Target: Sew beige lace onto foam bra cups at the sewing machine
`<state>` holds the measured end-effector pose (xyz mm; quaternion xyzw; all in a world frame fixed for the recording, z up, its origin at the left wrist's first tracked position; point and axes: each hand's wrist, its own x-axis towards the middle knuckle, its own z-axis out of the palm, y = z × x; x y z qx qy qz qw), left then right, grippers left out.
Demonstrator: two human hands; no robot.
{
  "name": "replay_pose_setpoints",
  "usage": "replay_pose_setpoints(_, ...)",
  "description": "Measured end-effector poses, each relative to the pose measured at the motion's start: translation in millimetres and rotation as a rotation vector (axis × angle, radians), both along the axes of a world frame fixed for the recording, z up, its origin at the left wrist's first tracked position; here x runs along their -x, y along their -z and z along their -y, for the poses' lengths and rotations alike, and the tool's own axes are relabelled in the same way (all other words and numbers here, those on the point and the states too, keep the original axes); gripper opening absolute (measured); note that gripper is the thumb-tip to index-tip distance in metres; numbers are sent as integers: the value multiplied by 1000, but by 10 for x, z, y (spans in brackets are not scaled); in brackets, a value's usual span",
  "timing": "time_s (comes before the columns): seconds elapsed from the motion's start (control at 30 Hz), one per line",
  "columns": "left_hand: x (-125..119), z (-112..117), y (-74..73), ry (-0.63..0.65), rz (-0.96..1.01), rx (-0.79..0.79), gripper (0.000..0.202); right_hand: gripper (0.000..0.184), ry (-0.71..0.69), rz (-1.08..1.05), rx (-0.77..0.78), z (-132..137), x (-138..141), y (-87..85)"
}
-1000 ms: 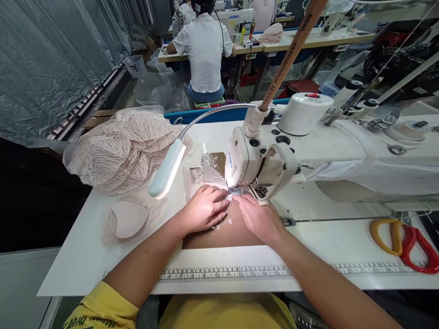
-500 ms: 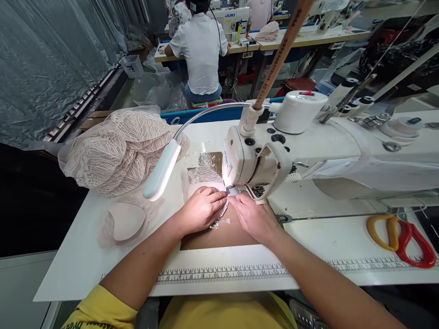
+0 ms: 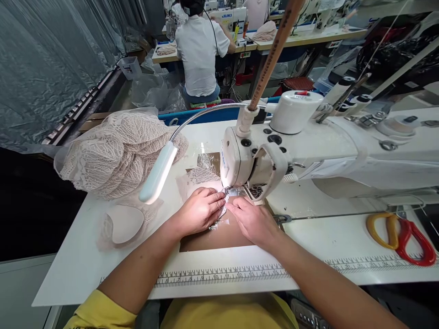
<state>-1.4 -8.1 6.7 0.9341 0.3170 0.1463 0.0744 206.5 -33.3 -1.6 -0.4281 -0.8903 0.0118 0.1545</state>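
Observation:
A small piece of pale lace [image 3: 200, 176] lies under the needle of a white sewing machine [image 3: 254, 157]. My left hand [image 3: 199, 210] rests on the lace just left of the presser foot, fingers curled and pressed down on the fabric. My right hand [image 3: 252, 219] lies beside it on the right, fingertips pinching the lace edge at the foot. A gooseneck lamp [image 3: 158, 172] lights the spot from the left.
A heap of lace pieces [image 3: 116, 153] and a foam cup [image 3: 125, 224] sit at the left of the table. Scissors with red and yellow handles [image 3: 401, 233] lie at the right. A ruler strip [image 3: 226, 274] runs along the front edge. Another person in white [image 3: 200, 50] sits at a far table.
Both hands have stayed at the presser foot and the lace barely shifted. The view has drifted slightly, so everything sits a little lower left.

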Motion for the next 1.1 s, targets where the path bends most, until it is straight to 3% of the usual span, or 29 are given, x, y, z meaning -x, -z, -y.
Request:
replay_pose_setpoints(0.2, -48, -10, 3, -49, -33, -25, 36, 35, 135, 80, -22, -19, 30, -2)
replay_pose_setpoints(0.4, -16, -15, 19, -56, -31, -45, 35, 40, 161, 66, -35, -31, 22, 25)
replay_pose_setpoints(0.8, 9, 7, -23, 34, 68, 3, 24, 37, 70, -54, -40, 7, -47, 33)
replay_pose_setpoints(0.9, 1, 9, -1, 32, 70, -4, 23, 33, 4, -35, -11, 12, -8, -16)
replay_pose_setpoints(1.1, 1, 17, 38, 13, 83, -17, 24, 31, 5, 17, -1, 19, 4, -9)
